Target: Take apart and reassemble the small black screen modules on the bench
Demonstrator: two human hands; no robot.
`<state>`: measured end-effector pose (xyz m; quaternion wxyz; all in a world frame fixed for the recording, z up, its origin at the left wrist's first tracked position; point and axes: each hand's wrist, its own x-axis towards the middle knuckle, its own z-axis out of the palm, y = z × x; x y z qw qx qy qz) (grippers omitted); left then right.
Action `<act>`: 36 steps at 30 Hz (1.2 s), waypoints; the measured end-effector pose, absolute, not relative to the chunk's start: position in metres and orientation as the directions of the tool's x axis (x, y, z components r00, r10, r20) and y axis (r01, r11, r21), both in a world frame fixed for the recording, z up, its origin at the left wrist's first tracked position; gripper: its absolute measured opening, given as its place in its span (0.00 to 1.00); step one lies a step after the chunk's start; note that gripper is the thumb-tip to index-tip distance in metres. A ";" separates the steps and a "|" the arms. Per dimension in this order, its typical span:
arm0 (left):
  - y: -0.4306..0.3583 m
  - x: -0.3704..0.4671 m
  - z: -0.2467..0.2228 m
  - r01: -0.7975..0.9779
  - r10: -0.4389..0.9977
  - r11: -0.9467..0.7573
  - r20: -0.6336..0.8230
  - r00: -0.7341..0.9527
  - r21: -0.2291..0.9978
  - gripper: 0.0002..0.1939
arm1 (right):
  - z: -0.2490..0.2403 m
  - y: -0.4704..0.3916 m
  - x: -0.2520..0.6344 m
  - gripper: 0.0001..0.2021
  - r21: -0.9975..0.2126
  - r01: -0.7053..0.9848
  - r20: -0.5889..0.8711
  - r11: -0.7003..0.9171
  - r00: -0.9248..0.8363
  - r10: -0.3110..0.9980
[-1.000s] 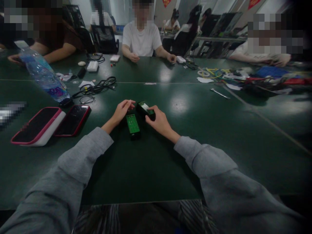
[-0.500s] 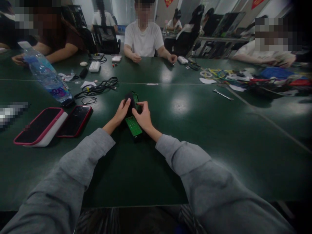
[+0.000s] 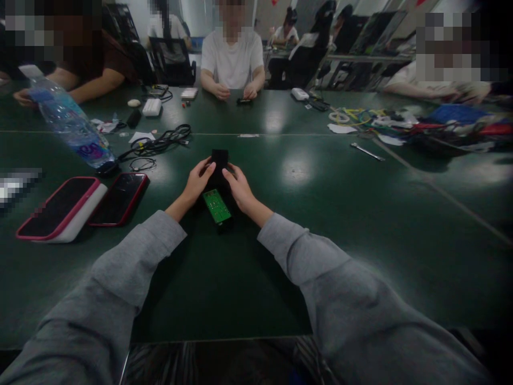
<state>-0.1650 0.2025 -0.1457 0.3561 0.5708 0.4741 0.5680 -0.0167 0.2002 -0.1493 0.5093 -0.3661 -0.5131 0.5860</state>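
Observation:
Between my two hands is a black plastic casing [image 3: 219, 166], its plain dark face turned up. My left hand [image 3: 199, 183] grips its left edge with the thumb on top. On the opposite edge my right hand [image 3: 241, 188] holds it in the same way. Just below, nearer to me, a green circuit board [image 3: 217, 206] sits in a black shell on the table. The undersides of the casing and my fingertips beneath it are hidden.
Two red-edged phones, one [image 3: 60, 207] on a white object and one [image 3: 119, 199] flat, lie left. Behind them are a tilted water bottle [image 3: 74, 120] and black cables [image 3: 160, 143]. A wrench [image 3: 367, 152] and tangled wires [image 3: 425, 128] lie right. Co-workers sit across the green table [image 3: 340, 208].
The casing has turned from tilted, with green showing inside it, to dark face up. My right hand has shifted from its inner side to its right edge. The opposite co-worker's hands have come together.

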 end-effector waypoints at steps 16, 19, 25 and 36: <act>0.196 -0.164 -0.139 0.229 0.932 -0.356 0.361 0.022 0.906 0.23 | -0.141 0.221 0.009 0.11 -0.757 -0.530 -0.099 -0.383 -0.487 0.868; 0.195 -0.164 -0.139 0.225 0.938 -0.342 0.345 0.026 0.912 0.25 | -0.139 0.220 0.008 0.10 -0.765 -0.517 -0.105 -0.385 -0.490 0.866; 0.194 -0.164 -0.138 0.204 0.945 -0.328 0.324 0.051 0.923 0.28 | -0.138 0.216 0.002 0.08 -0.792 -0.495 -0.111 -0.357 -0.459 0.882; 0.198 -0.165 -0.143 0.139 0.954 -0.300 0.298 0.039 0.944 0.33 | -0.144 0.213 -0.007 0.13 -0.885 -0.395 -0.098 -0.246 -0.357 0.929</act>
